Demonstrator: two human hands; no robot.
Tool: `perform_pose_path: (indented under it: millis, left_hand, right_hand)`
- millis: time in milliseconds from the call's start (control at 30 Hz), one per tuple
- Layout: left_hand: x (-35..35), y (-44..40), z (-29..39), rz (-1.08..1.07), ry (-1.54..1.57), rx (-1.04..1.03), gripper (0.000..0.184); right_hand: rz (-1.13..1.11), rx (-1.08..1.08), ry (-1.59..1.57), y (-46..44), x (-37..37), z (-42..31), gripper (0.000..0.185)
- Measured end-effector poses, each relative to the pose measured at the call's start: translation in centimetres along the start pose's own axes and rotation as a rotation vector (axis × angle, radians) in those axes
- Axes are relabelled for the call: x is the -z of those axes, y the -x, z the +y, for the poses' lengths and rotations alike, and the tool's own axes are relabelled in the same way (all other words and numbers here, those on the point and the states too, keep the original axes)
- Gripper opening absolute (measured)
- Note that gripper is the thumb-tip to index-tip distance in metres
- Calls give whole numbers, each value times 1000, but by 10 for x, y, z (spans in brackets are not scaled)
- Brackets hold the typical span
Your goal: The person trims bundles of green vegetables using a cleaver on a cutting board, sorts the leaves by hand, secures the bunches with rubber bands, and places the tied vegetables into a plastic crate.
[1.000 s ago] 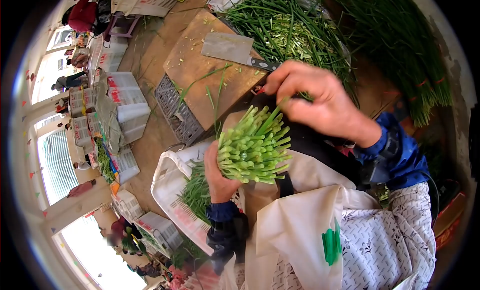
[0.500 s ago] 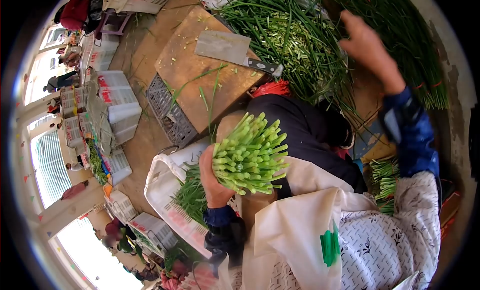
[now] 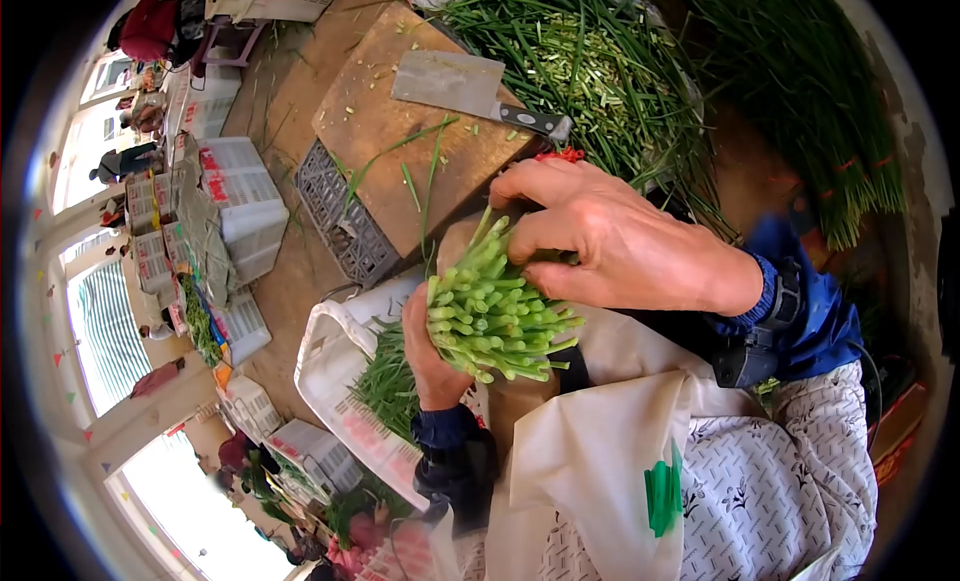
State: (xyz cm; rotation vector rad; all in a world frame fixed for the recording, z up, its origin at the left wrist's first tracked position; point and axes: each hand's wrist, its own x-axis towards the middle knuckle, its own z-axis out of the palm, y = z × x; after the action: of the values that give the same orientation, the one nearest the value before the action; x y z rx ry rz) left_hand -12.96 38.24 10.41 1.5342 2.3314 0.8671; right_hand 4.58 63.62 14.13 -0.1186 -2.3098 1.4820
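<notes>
My left hand (image 3: 432, 353) is wrapped round a bundle of green stalks (image 3: 490, 316), their cut ends facing up toward me. Over the top right of the bundle is my right hand (image 3: 610, 239), its fingers curled down at the stalk ends; whether a stalk is between them is hidden. Beyond the hands a cleaver (image 3: 450, 83) lies flat on a wooden cutting board (image 3: 385, 131), its black handle pointing right. A few loose green leaves lie on the board.
A white basket (image 3: 318, 356) holding greens stands below the board, beside a grey plastic crate (image 3: 345, 226). Behind are a heap of leaves and trimmings (image 3: 590, 71) and tied bundles (image 3: 800, 91) at right. White crates (image 3: 240, 201) and several people are at left.
My right hand swung out toward the leaf heap half a second ago and is now back over the bundle. My left hand has kept hold of the stalks.
</notes>
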Motion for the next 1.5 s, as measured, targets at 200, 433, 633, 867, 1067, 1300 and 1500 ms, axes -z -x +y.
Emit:
perform_pose_path:
  millis: [200, 433, 633, 867, 1067, 1300, 1500]
  left_hand:
    - [-1, 0, -8, -49, 28, -12, 87]
    - [3, 10, -14, -147, 47, 158, 87]
    - [5, 24, -32, -147, -193, 132, 83]
    - [4, 1, 8, 4, -116, 7, 54]
    - [4, 2, -2, -15, -28, 25, 62]
    - [2, 7, -14, -54, 85, 91, 72]
    - [1, 14, -25, -102, 216, 196, 82]
  right_hand:
    - [158, 168, 230, -7, -18, 2, 3]
    - [509, 186, 233, -9, 71, 27, 9]
    - [333, -484, 1361, 30, 153, 94, 27]
    - [197, 148, -73, 25, 7, 33, 21]
    - [194, 85, -99, 25, -26, 23, 32]
    - [340, 86, -122, 35, -41, 24, 29]
    - [357, 61, -171, 33, -42, 22, 22]
